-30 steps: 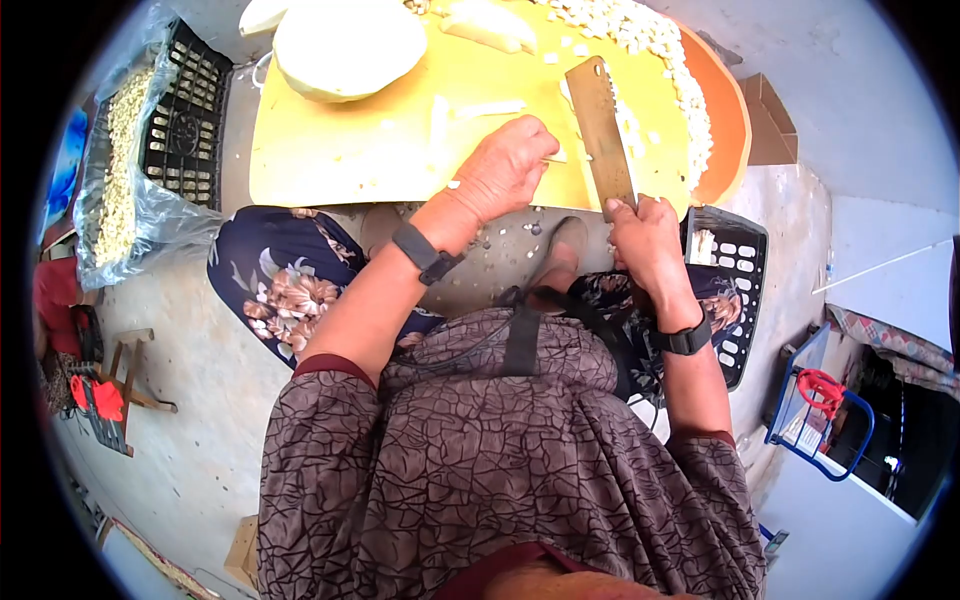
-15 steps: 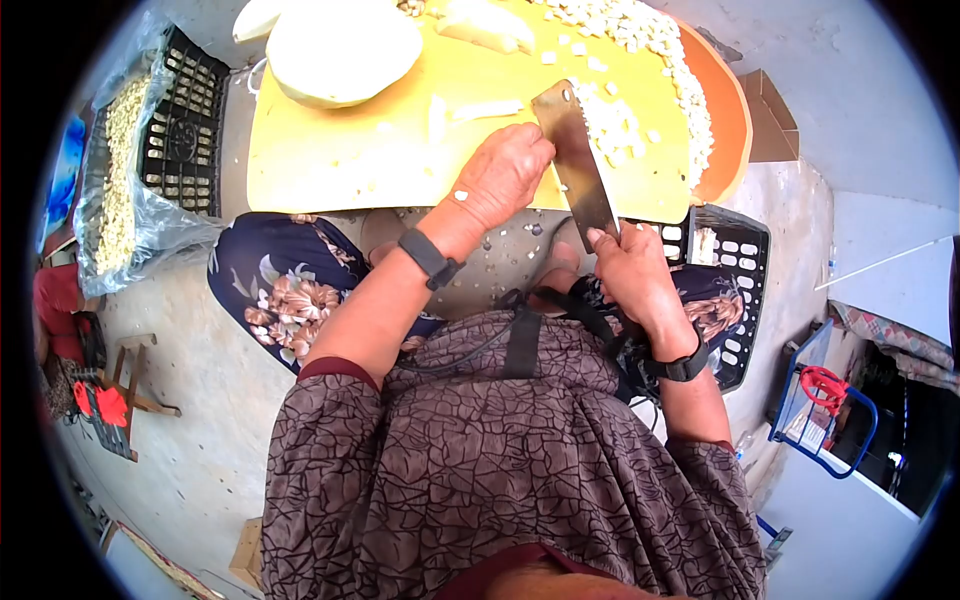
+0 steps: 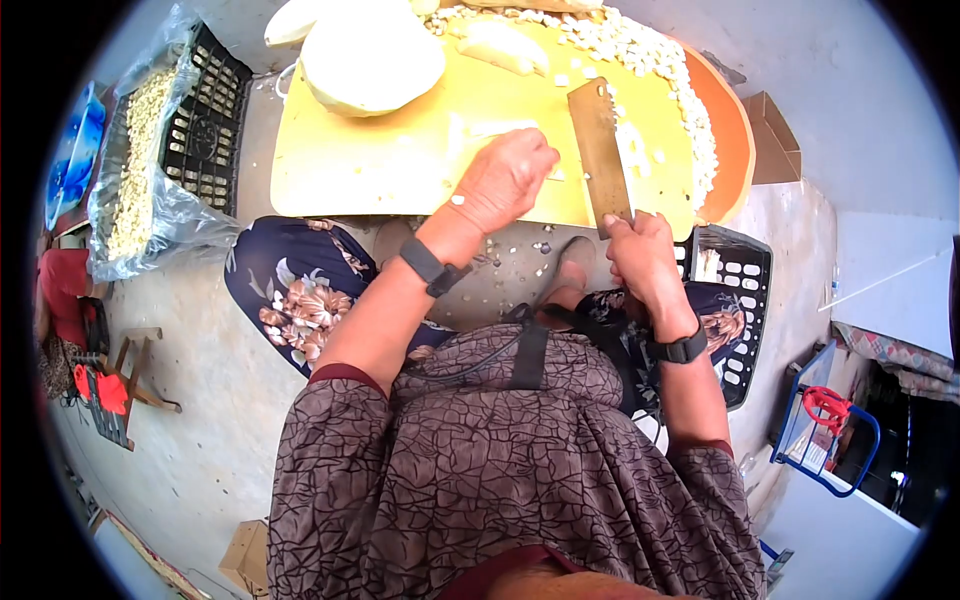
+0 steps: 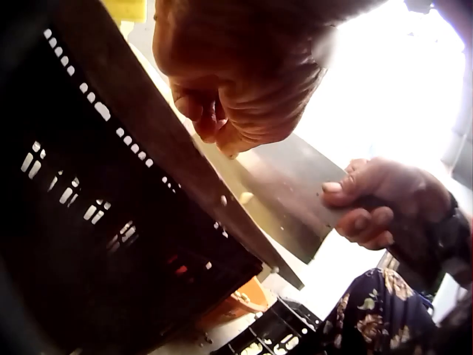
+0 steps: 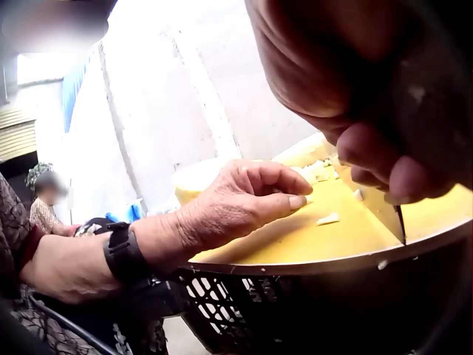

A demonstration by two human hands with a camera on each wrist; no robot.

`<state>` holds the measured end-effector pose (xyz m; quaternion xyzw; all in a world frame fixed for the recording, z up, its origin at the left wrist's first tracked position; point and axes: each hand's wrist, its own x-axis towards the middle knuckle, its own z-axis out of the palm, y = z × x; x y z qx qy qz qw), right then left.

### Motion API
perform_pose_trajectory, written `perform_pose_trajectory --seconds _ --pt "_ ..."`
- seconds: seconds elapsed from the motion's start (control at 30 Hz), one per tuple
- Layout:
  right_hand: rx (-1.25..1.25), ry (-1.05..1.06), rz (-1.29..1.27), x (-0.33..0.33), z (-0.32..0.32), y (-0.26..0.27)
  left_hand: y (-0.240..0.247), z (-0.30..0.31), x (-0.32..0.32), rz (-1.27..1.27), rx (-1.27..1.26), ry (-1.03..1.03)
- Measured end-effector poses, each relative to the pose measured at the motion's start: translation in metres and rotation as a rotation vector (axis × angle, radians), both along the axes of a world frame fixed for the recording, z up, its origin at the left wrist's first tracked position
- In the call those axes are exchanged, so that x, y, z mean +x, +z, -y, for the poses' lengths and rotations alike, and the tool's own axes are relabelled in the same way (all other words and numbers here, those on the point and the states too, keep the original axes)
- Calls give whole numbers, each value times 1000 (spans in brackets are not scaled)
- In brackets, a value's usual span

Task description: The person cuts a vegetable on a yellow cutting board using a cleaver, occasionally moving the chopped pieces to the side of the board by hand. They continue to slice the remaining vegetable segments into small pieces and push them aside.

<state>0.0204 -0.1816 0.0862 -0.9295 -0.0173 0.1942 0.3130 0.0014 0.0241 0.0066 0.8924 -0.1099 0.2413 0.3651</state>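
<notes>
My right hand (image 3: 645, 255) grips the handle end of a cleaver (image 3: 601, 140), its wide blade over the yellow cutting board (image 3: 340, 180). My left hand (image 3: 503, 180) hovers near the board's front edge, left of the blade. In the right wrist view, the left thumb and forefinger curve towards each other with a small gap between them. A small pale cut piece (image 5: 329, 219) lies on the board just beyond those fingertips. Diced pale pieces (image 3: 640, 50) cover the board's far right side. A large, pale round vegetable (image 3: 372, 55) rests at the back left.
An orange basin (image 3: 735, 150) shows past the board's right edge. Black crates stand under the board and on the right (image 3: 745, 260). At left, a plastic-lined crate (image 3: 205, 110) contains diced pieces (image 3: 140, 160). A cardboard box (image 3: 772, 140) sits beyond the basin.
The cleaver swung towards the left hand, then back right, away from it. Diced pieces shifted beside the blade. The left hand stayed near the front edge, and the head view shifted slightly.
</notes>
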Motion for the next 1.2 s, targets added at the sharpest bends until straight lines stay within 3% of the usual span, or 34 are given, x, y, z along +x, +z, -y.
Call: perform_pose_trajectory --seconds 0.07,0.23,0.33,0.43,0.5,0.6,0.67,0.77,1.13,1.2 --pt "-12 71 69 -4 13 -2 6 -12 1 56 69 125" --pt "61 153 -52 -25 13 15 -1 -22 9 16 257 259" --pt "51 73 -165 -32 11 14 -7 -18 14 73 247 281" --pt "-59 166 23 -26 23 0 -7 -19 13 -65 248 207" --pt "-101 166 175 -24 26 -2 -11 -11 12 -15 173 122" --pt "23 59 75 -17 28 3 -14 4 7 5 78 -14" --pt "-26 139 160 -18 34 -3 -9 11 0 11 46 -36" --pt "-37 148 115 -22 21 16 -7 11 -4 9 62 14" --pt "-159 250 133 -20 12 13 -9 13 -4 -9 88 48" --pt "-106 191 119 -21 12 12 -8 13 -4 -16 89 55"
